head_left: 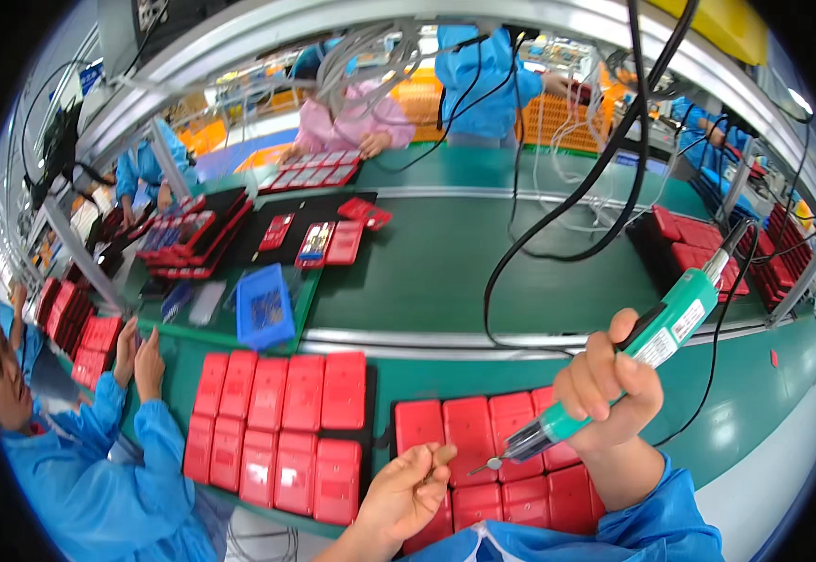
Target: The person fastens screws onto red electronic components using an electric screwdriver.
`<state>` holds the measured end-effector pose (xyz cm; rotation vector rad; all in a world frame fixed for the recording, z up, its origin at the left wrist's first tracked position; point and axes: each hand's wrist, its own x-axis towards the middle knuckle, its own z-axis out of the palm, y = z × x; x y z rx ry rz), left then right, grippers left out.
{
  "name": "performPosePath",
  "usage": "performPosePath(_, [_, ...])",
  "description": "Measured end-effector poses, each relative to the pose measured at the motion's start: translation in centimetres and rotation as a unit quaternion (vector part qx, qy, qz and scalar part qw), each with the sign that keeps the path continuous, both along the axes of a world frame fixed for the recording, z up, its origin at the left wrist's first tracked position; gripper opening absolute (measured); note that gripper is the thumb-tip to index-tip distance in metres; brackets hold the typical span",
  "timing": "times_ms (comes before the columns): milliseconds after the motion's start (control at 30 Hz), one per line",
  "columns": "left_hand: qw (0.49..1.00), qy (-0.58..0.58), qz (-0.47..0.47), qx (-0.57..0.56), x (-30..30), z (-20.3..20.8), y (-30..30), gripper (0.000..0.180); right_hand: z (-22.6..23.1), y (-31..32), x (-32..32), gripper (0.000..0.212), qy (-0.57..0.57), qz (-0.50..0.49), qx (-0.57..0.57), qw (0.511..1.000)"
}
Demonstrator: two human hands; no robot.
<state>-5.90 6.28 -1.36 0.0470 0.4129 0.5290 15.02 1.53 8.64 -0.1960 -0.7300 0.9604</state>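
My right hand [611,386] is wrapped around a green electric screwdriver [677,318], its clear nose and thin bit pointing down to the left. A small round silvery piece sits on the bit near the nose. Below the bit, red plastic cases [469,433] lie in two rows on a black tray [388,412]. Close to the bit tip, my left hand [406,495] is closed with thumb and forefinger pinched together over the cases; a tan cover shows at a fingertip. What the pinch holds is too small to make out.
Left of my tray stands another tray of red cases [286,393]. A blue bin [264,307] of small parts lies beyond it. Black cables [558,220] hang over the green belt [426,272]. A co-worker in blue [117,468] sits at left; stacked red cases [693,239] stand at far right.
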Motion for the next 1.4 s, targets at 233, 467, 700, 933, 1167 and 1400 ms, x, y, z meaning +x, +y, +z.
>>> performPosePath(233, [0.996, 0.079, -0.004, 0.035, 2.7, 1.8, 0.8, 0.031, -1.5, 0.8, 0.2, 0.022, -0.013, -0.093, -0.019, 0.995])
performPosePath(467, [0.989, 0.049, -0.077, 0.114, 3.9, 1.7, 1.8, 0.024, -1.9, 0.8, 1.1, 0.019, -0.065, -0.115, -0.014, 0.991])
performPosePath(700, [0.989, 0.080, -0.031, 0.120, 4.3, 0.3, 1.6, 0.016, -2.1, 0.4, 1.3, 0.019, -0.037, -0.080, 0.054, 0.995])
performPosePath(933, [0.993, 0.038, -0.025, 0.104, 4.0, 1.0, 1.0, 0.024, -2.1, -0.3, 1.1, 0.019, -0.028, -0.072, 0.066, 0.995])
performPosePath(1167, [0.991, 0.063, -0.015, 0.117, 3.7, 1.9, 0.4, 0.028, -1.2, -0.7, -0.2, 0.015, -0.035, -0.115, -0.012, 0.993])
performPosePath(1400, [0.994, 0.006, -0.040, 0.103, 3.6, 0.7, 0.7, 0.025, -1.4, -1.0, 0.1, 0.018, -0.039, -0.096, -0.024, 0.994])
